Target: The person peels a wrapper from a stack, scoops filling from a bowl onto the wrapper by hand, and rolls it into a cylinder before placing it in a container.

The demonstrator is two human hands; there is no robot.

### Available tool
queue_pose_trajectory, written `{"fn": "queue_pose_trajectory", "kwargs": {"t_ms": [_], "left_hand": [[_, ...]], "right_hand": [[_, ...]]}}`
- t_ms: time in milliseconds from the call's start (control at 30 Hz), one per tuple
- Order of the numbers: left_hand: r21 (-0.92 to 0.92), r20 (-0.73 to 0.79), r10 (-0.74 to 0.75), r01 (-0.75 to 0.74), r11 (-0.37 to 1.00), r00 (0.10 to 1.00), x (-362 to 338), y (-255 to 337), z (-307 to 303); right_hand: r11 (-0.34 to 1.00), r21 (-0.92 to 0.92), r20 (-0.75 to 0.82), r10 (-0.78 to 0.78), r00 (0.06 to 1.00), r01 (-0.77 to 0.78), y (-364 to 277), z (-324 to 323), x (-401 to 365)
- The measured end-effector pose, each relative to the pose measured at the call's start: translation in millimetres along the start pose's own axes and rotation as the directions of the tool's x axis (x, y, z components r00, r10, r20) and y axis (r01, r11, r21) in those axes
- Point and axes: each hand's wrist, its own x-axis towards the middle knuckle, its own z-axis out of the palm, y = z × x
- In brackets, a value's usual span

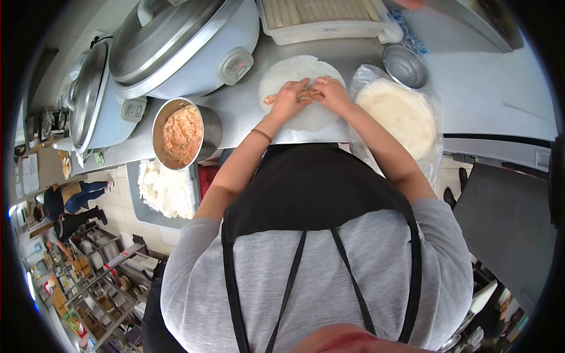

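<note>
Orange filling [309,95] under left hand [289,100] and right hand [331,95], close together, touching it, cannot tell if clamped | resting across round wrapper [312,121] | to right, stacked wrappers [399,117] on plastic [365,73], near metal bowl [405,66] | to left, metal pot [210,127] of orange mix [182,135] | beyond, tray [332,32] of pale rolls [321,12]

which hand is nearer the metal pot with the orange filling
Left. The left hand is over the round wrapper, to the right of the metal pot; the right hand is farther right, beyond the left.
</note>
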Motion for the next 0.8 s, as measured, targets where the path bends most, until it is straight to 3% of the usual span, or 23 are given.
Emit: {"fn": "queue_pose_trajectory", "kwargs": {"t_ms": [100, 200, 267, 300, 367, 400, 467, 533, 600, 667, 733, 767, 800], "left_hand": [[-0.054, 0.049, 0.019, -0.016, 0.998, 0.999, 0, -5, 7], [-0.045, 0.038, -0.016, 0.017, 0.999, 0.999, -9, -15, -6], [-0.052, 0.038, -0.086, 0.088, 0.995, 0.996, -22, -27, -23], [-0.051, 0.038, -0.09, 0.092, 0.994, 0.995, -28, -32, -31], [-0.029, 0.005, -0.135, 0.135, 0.99, 0.991, -40, -43, -46], [-0.059, 0.019, -0.201, 0.202, 0.978, 0.979, -42, -44, -53], [-0.081, 0.033, -0.227, 0.229, 0.97, 0.973, -44, -43, -61], [-0.102, 0.045, -0.251, 0.254, 0.962, 0.967, -44, -42, -64], [-0.295, 0.068, -0.321, 0.327, 0.898, 0.944, -42, -49, -63], [-0.308, 0.118, -0.322, 0.343, 0.887, 0.939, -40, -59, -65], [-0.323, 0.172, -0.321, 0.361, 0.875, 0.931, -38, -65, -63], [-0.321, 0.093, -0.382, 0.39, 0.863, 0.92, -37, -65, -58], [-0.321, 0.013, -0.438, 0.418, 0.85, 0.899, -35, -64, -54]], "right_hand": [[0.999, 0.002, -0.033, 0.037, 0.999, -0.037, 3, -12, -10], [0.999, 0.042, -0.172, 0.026, 0.985, -0.019, 0, -24, -28], [0.999, -0.004, -0.013, -0.053, 0.999, 0.053, -2, -29, -44], [0.999, -0.001, -0.01, -0.054, 0.998, 0.054, -5, -29, -53], [0.959, 0.016, 0.038, -0.283, 0.958, 0.283, -8, -24, -65], [0.958, 0.018, 0.04, -0.286, 0.957, 0.286, -6, -18, -68], [0.894, -0.085, 0.037, -0.439, 0.898, 0.44, -3, -7, -71], [0.862, -0.167, 0.078, -0.473, 0.878, 0.479, -3, -6, -61], [0.82, -0.247, 0.118, -0.504, 0.856, 0.517, -5, -6, -43], [0.935, -0.075, -0.188, -0.354, 0.916, 0.347, -9, -15, -18], [0.955, 0.295, -0.177, 0.012, 0.984, 0.041, -1, -19, 8], [0.954, 0.297, -0.176, 0.01, 0.984, 0.044, 7, -17, 21], [0.91, 0.392, -0.052, 0.167, 0.985, -0.134, 20, -11, 33]]}}
